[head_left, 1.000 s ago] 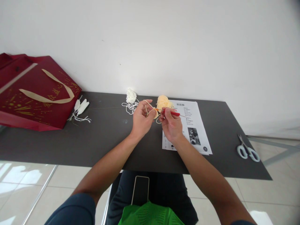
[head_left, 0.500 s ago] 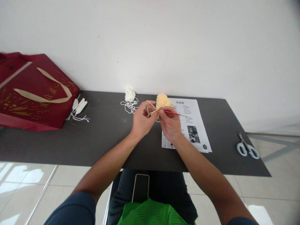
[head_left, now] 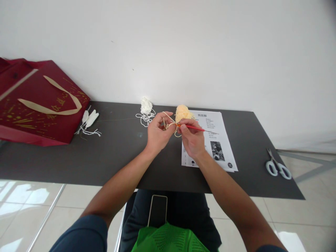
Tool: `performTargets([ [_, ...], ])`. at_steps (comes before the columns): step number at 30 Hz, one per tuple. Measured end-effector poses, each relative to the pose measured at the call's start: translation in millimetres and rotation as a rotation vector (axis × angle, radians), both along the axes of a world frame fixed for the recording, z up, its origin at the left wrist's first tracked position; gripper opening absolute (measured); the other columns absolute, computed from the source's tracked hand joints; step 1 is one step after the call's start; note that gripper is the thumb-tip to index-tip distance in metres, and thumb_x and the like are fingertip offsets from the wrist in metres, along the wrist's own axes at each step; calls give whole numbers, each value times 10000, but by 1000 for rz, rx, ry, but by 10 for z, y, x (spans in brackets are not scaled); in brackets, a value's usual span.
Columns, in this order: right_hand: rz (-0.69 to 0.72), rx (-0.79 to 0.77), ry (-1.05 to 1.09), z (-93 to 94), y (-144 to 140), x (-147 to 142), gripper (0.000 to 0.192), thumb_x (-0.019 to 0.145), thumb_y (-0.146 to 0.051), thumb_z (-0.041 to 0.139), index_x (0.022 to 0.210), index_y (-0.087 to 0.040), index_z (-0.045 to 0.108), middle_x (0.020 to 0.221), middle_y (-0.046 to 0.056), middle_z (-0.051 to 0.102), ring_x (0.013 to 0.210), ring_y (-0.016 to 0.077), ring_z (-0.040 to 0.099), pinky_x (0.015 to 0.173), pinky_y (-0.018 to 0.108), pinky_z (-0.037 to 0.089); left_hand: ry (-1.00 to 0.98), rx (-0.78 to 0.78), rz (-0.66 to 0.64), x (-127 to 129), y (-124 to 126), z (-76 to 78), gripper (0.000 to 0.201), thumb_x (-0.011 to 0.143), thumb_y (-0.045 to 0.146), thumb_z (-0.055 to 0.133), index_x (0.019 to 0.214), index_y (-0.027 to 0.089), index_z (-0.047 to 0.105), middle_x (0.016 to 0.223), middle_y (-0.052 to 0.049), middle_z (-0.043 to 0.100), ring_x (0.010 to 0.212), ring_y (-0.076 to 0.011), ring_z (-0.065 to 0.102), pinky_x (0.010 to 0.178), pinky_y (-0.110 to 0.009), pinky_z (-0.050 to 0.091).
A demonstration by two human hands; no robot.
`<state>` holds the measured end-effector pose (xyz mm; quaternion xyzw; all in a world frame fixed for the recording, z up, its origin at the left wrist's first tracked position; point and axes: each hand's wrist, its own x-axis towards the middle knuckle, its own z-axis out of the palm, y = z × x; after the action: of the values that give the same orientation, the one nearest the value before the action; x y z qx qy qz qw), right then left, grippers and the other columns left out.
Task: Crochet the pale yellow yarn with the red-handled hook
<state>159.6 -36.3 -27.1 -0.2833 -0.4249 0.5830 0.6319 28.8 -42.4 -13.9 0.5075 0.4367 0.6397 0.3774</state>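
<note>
Two hands at work over the dark table (head_left: 126, 154), seen from the head view alone. Left hand (head_left: 156, 134) raised just left of the printed sheet (head_left: 214, 140), fingers curled together and pinched on a small loop of pale orange yarn (head_left: 170, 125), with a strand drawn over the forefinger. Right hand (head_left: 193, 140) over the sheet's left edge, fingers closed on the red crochet hook (head_left: 193, 127), tip pointed into the loop, handle slanting away across the sheet. Yarn ball (head_left: 183, 112) resting on the sheet's upper left corner, nearly full, feeding the strand to the hands. Only a tiny beginning of fabric visible between the fingertips, too small to count stitches; by that sign, early days, with nearly all the crocheting left to do. White yarn tangle (head_left: 145, 110) lying left of the sheet, near the wall, untouched. White crocheted pieces (head_left: 89, 120) further left of the sheet, finished by the look of them, beside the red gift bag (head_left: 39, 105). Scissors (head_left: 278, 168) well to the right of the sheet, idle. Phone (head_left: 157, 210) and green mesh (head_left: 168, 239) on the lap, below the sheet and the table edge.
</note>
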Motion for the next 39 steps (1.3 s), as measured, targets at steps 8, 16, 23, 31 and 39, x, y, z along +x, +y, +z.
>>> performTargets([
  [8,-21,-35,49,48,6,10,190,864,-445,756,858,-264,695,824,-32,629,647,79,548,585,234,490,57,-19,72,6,-17,36,320,755,166,715,1068,226,688,759,32,626,623,-96,549,565,-226,417],
  [16,-126,-78,49,108,17,-4,306,760,-461,849,784,-232,647,750,-41,622,591,70,527,523,220,470,41,-10,78,-14,8,8,300,761,146,696,1051,221,668,738,39,629,618,-97,549,559,-224,431],
  [23,-191,75,-37,24,11,3,163,840,-356,796,825,-247,675,748,-48,617,583,67,534,556,237,463,23,-45,73,-19,9,31,298,760,170,721,1046,227,664,741,38,631,592,-93,539,540,-228,433],
  [31,-248,119,-87,-17,0,-9,112,847,-339,788,852,-254,715,754,-40,646,582,75,565,558,251,458,-5,-41,63,-17,4,52,298,752,164,724,1037,229,667,746,40,633,584,-90,530,529,-231,419],
  [39,-282,128,-198,30,-42,-3,130,838,-375,787,840,-269,712,727,-34,639,580,105,565,563,281,487,-2,-57,99,-23,-12,70,285,743,170,735,1017,224,676,728,36,648,583,-98,537,554,-245,423],
])
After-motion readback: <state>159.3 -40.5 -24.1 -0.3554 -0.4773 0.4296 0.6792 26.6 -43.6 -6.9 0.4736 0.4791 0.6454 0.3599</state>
